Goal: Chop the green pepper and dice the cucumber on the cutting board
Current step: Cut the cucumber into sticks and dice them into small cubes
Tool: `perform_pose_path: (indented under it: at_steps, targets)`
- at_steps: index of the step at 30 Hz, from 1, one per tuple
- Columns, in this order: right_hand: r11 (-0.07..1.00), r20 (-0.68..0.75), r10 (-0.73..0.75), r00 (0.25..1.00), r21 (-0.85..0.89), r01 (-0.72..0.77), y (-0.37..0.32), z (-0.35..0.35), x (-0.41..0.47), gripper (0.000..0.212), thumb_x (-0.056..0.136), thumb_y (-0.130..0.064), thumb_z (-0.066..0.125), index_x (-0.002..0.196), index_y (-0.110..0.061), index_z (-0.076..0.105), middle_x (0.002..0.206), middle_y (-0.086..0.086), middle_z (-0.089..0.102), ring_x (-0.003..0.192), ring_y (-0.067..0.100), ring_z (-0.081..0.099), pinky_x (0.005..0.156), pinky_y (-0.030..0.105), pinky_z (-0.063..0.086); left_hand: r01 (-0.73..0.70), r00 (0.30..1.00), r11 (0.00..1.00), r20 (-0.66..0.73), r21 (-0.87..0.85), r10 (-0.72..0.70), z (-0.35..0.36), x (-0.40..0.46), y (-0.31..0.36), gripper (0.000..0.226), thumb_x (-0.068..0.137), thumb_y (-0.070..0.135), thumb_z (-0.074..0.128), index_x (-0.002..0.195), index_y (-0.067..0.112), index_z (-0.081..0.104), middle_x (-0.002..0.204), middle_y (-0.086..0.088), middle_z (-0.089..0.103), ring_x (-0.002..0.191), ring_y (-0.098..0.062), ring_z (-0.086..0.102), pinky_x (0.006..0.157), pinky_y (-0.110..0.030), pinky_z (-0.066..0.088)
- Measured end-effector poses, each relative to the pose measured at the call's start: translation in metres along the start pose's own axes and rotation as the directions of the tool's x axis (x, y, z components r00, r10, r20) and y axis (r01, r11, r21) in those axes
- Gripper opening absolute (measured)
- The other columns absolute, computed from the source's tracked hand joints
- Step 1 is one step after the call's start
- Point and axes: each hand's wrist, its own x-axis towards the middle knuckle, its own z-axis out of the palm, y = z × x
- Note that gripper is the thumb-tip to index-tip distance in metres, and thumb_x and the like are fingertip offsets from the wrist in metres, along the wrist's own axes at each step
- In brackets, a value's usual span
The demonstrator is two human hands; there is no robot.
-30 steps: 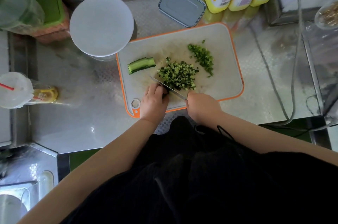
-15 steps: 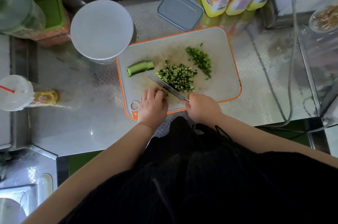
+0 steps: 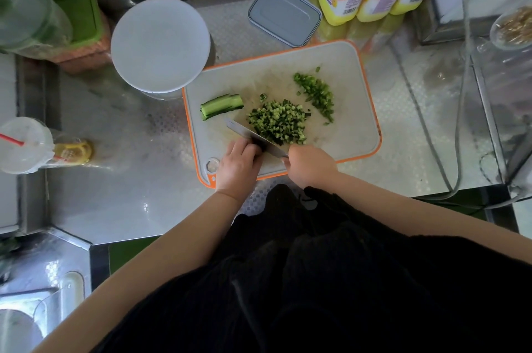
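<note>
Your right hand (image 3: 311, 166) is wrapped around the handle of the knife (image 3: 253, 136), whose blade slants across the near half of the cutting board (image 3: 351, 133), tip toward the board's left edge. Your left hand (image 3: 239, 162) sits just left of the blade with fingers curled down over a dark bit of cucumber that is mostly hidden (whether you pinch it or only press it, I cannot tell). Keep those fingertips tucked behind the knuckles and let the flat of the blade ride against them, since the piece is short now.

The diced cucumber (image 3: 277, 122) is heaped at the board's middle, touching the blade's far side; the chopped green pepper (image 3: 316, 96) lies in a strip toward the far right corner, and an uncut cucumber length (image 3: 221, 105) waits near the left edge. Push finished dice clear so the heap does not crowd the cut.

Against half a second ago, the blade has moved slightly nearer to you and the hands have barely moved; the piles are unchanged.
</note>
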Motion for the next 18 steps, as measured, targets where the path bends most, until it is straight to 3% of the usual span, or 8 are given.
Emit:
perform_pose_path:
  at_steps: [5,11,18]
  targets:
    - [0.997,-0.024,0.052,0.998,0.055,-0.051,0.010,-0.004,-0.001,0.031,0.101,-0.033,0.039,0.105,-0.005,0.052,0.099,0.014,0.062,0.095,0.033,0.060,0.075,0.040,0.047,-0.021,1.000,0.999,0.008,0.032,0.021,-0.004,-0.006,0.003,0.022,0.089,0.024,0.051,0.089,0.007,0.065,0.098,-0.009,0.058,0.088,-0.028,0.051,0.061,-0.037,0.047]
    - [0.998,-0.039,-0.051,0.998,0.043,0.052,0.000,-0.006,-0.010,0.029,0.101,-0.029,0.040,0.103,-0.003,0.051,0.100,0.017,0.061,0.093,0.035,0.059,0.066,0.034,0.038,0.000,0.999,1.000,-0.046,0.030,0.001,-0.008,-0.009,0.002,0.006,0.081,0.006,0.072,0.084,0.004,0.067,0.091,-0.009,0.060,0.084,-0.026,0.054,0.063,-0.031,0.042]
    - [0.999,0.036,-0.035,0.999,-0.015,0.036,-0.007,0.001,-0.010,0.012,0.094,-0.015,0.046,0.098,-0.008,0.054,0.087,0.008,0.056,0.091,0.031,0.062,0.066,0.033,0.041,-0.080,0.992,0.997,-0.096,-0.007,0.079,-0.005,-0.005,-0.006,0.024,0.086,0.024,0.058,0.078,0.007,0.072,0.083,-0.004,0.067,0.080,-0.019,0.055,0.064,-0.022,0.040]
